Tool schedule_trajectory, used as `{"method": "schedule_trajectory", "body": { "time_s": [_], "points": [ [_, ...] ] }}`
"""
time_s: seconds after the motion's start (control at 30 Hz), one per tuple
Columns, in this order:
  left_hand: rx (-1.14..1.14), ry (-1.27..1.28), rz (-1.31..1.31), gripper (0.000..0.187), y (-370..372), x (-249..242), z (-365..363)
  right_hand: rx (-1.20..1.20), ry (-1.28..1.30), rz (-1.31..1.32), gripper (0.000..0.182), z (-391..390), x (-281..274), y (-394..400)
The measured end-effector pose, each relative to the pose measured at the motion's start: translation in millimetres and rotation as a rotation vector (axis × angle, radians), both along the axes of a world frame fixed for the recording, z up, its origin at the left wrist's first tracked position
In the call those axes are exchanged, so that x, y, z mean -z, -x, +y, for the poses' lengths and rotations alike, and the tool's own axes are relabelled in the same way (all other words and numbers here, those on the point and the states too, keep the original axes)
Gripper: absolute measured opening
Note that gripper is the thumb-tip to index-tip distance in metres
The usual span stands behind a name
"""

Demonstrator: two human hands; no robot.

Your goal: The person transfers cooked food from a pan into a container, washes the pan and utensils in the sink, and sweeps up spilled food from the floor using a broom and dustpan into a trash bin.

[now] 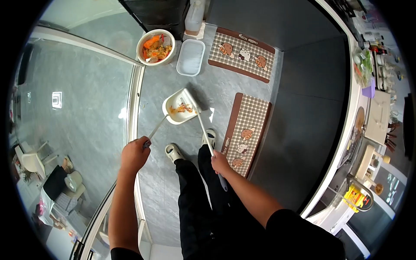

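Observation:
My left hand (136,154) is closed around the thin handle of a white dustpan (167,104), which is at floor level ahead of my feet. Orange and brown food scraps (182,107) lie in the pan. In my right hand (220,164) is a long, pale pole (204,132) with a grey end. This pole slants down to the pan's right side, where a narrow white head (192,99) runs along the edge. It looks like a floor squeegee or broom, but bristles cannot be made out.
A round white bin (140,48) full of food waste stands beyond the pan, beside a shallow white tub (190,57) and a bottle (196,16). Two checked mats (240,54) (249,115) lie at right along dark cabinets (299,121). A glass door frame (133,99) borders the left.

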State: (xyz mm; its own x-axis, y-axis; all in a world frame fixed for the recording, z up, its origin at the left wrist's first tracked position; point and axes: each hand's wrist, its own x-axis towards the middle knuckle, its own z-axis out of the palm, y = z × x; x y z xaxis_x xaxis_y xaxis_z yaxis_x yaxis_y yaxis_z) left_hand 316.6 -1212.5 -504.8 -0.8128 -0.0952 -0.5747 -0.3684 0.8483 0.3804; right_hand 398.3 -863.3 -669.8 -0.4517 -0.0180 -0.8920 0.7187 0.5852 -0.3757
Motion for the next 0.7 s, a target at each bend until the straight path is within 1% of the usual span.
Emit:
{"method": "schedule_trajectory", "body": {
  "time_s": [0.03, 0.07, 0.13, 0.17, 0.2, 0.23, 0.27, 0.33, 0.37, 0.43, 0.47, 0.5, 0.53, 0.63, 0.67, 0.7],
  "points": [
    [-0.020, 0.005, 0.019, 0.018, -4, 2, 1, 0.062, 0.116, -0.039, 0.020, 0, -2, 0],
    [-0.041, 0.011, 0.038, 0.019, -8, 4, 0, 0.153, 0.161, -0.095, 0.027, 3, -17, 8],
    [-0.055, 0.005, 0.053, 0.018, -22, 6, -5, -0.146, 0.002, -0.033, 0.039, 15, -45, 31],
    [-0.108, 0.016, 0.059, 0.018, -31, 6, -7, -0.297, -0.075, 0.169, 0.044, 34, -27, 27],
    [-0.161, 0.025, 0.063, 0.018, -41, 8, -8, -0.394, -0.156, 0.224, 0.045, 38, -25, 33],
    [-0.216, -0.013, 0.124, 0.018, -55, 12, -12, -0.489, -0.243, 0.277, 0.046, 42, -22, 39],
    [-0.223, -0.017, 0.123, 0.018, -65, 12, -13, -0.528, -0.335, 0.184, 0.043, 33, -41, 69],
    [-0.366, -0.027, 0.107, 0.019, -84, 12, -18, -0.550, -0.351, 0.115, 0.047, 17, -42, 107],
    [-0.401, -0.006, 0.061, 0.020, -90, 7, -19, -0.591, -0.366, 0.161, 0.049, 12, -31, 113],
    [-0.465, -0.014, 0.043, 0.020, -106, 13, -23, -0.676, -0.388, 0.215, 0.056, -1, 3, 120],
    [-0.518, -0.027, 0.027, 0.020, -113, 16, -25, -0.686, -0.381, 0.213, 0.056, -12, 7, 114],
    [-0.510, -0.024, 0.080, 0.019, -117, 18, -25, -0.638, -0.373, 0.192, 0.056, -26, 11, 109],
    [-0.525, -0.034, 0.052, 0.019, -119, 20, -26, -0.589, -0.368, 0.175, 0.056, -39, 15, 105],
    [-0.544, -0.022, 0.055, 0.018, -118, 18, -23, -0.759, -0.344, 0.153, 0.055, -52, -2, 65],
    [-0.515, 0.008, 0.034, 0.018, -117, 15, -23, -0.821, -0.325, 0.141, 0.054, -53, -7, 55],
    [-0.486, 0.041, 0.011, 0.018, -117, 13, -23, -0.832, -0.328, 0.149, 0.054, -52, -16, 52]
  ]
}}
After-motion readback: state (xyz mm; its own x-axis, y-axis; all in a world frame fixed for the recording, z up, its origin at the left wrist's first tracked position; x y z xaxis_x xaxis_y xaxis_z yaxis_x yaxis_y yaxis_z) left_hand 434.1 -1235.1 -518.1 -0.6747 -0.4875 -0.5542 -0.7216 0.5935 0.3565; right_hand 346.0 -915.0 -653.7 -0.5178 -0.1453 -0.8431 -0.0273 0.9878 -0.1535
